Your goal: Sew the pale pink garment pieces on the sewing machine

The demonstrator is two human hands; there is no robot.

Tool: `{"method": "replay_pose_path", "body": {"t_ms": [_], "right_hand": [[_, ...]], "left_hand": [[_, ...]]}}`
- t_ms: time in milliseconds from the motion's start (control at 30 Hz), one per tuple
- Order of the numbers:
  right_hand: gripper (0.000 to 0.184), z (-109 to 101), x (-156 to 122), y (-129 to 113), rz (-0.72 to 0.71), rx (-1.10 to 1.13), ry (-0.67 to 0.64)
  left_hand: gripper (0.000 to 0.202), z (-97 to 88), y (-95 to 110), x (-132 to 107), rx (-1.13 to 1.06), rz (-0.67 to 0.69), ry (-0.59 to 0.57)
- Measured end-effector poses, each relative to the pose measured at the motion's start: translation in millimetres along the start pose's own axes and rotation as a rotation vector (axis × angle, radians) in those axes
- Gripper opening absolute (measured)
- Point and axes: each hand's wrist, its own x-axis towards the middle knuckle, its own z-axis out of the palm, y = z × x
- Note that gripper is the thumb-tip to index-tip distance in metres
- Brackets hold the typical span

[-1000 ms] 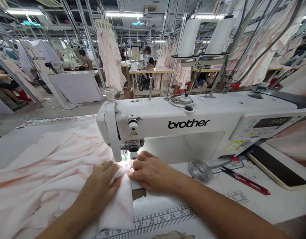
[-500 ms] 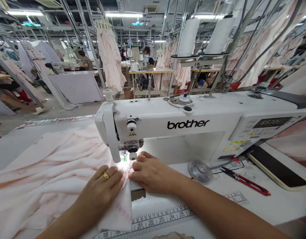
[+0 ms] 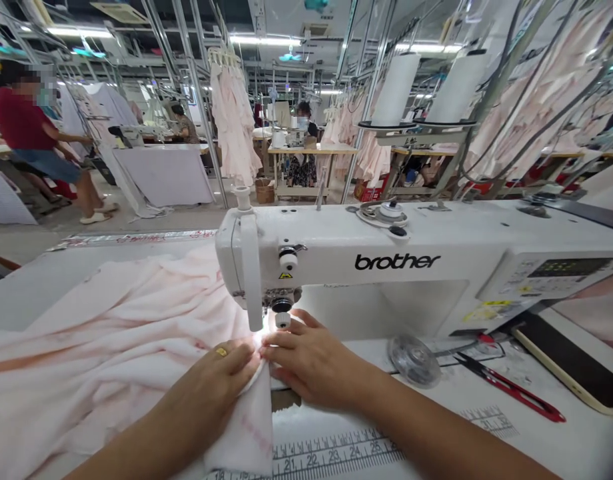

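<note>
Pale pink fabric [image 3: 151,313] lies in loose folds over the left side of the table and runs under the head of a white sewing machine [image 3: 331,243]. My left hand [image 3: 211,380], with a gold ring, is on the fabric just in front of the needle area, its fingertips closed on the edge. From the other side, my right hand [image 3: 316,363] meets it, thumb and forefinger at the same edge and the other fingers reaching beside the presser area. Bright lamp glare there hides the needle and the exact stitch line.
Right of my right hand lie a clear round plastic case [image 3: 414,360], red-handled thread snips [image 3: 511,388] and a phone [image 3: 571,363]. A printed ruler scale [image 3: 336,452] runs along the front. Thread cones [image 3: 396,90] stand behind the machine. A person in a red top [image 3: 24,117] is at far left.
The view has shifted, so the machine sits further right and lower. My hands have drawn closer together at the fabric edge. A person in red has come into view at left.
</note>
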Motion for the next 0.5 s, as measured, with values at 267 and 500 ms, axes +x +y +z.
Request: {"method": "replay_pose_path", "body": {"t_ms": [267,500], "right_hand": [[0.021,8.7,4.8,1.6,0.178,-0.041,0.007],[0.028,8.6,1.0,4.9,0.218,-0.045,-0.023]], "left_hand": [[0.044,3.5,-15.5,15.0,0.102,0.004,-0.037],[0.037,7.6,-26.1,18.8,0.083,0.008,0.026]]}}
